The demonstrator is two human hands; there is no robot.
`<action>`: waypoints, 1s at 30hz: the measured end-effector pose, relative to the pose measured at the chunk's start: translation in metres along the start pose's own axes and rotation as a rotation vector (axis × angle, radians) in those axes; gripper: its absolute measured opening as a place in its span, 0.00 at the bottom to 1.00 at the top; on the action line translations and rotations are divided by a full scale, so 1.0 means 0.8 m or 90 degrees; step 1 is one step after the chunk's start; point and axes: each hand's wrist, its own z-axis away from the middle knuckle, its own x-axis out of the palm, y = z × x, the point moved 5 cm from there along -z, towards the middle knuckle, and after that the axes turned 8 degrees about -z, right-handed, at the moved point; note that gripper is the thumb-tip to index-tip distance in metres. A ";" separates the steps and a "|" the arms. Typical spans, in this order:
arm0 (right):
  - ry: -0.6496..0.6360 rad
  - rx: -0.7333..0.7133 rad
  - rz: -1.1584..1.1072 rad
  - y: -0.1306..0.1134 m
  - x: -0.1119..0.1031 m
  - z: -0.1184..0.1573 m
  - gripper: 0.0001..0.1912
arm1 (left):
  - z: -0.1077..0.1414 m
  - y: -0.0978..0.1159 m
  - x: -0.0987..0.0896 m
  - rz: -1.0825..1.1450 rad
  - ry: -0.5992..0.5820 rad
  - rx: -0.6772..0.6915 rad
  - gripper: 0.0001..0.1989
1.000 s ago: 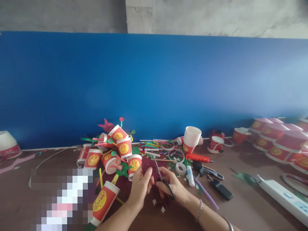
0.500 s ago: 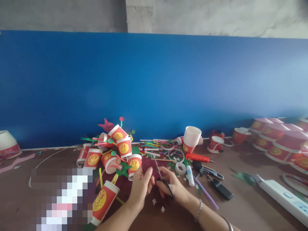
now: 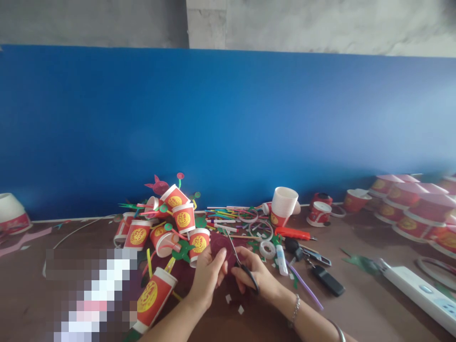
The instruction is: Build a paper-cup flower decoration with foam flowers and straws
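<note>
Between my two hands is a dark maroon sheet of paper (image 3: pixel 220 241), pinched by my left hand (image 3: pixel 211 273) with the thumb on top. My right hand (image 3: pixel 254 273) grips a pair of scissors (image 3: pixel 245 271) with black handles, fingers in the loops. Its blades point up and away, lying against the right edge of the paper. Part of the sheet is hidden behind my fingers. Just left of my left hand stand red and white paper cups (image 3: pixel 198 244) with yellow emblems. Small white scraps (image 3: pixel 241 309) lie on the table below my hands.
A nested stack of cups (image 3: pixel 284 202), an orange utility knife (image 3: pixel 294 233), a tape roll (image 3: pixel 267 249), a glue stick (image 3: pixel 281 260) and a black key fob (image 3: pixel 327 279) lie to the right. Farther right is a white power strip (image 3: pixel 420 294). A blue panel (image 3: pixel 228 123) borders the table's back.
Hardly anything differs. My hands and the scissors have shifted very slightly, with the paper still held between them.
</note>
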 end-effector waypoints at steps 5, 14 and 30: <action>-0.005 -0.009 0.006 0.001 -0.003 -0.001 0.27 | -0.001 -0.001 0.000 -0.001 -0.007 -0.002 0.16; 0.000 0.001 0.019 -0.001 -0.004 0.000 0.29 | -0.003 -0.005 -0.001 0.023 -0.021 -0.023 0.17; -0.022 0.009 0.048 -0.003 -0.009 -0.002 0.28 | -0.004 -0.005 0.000 0.034 -0.053 -0.016 0.16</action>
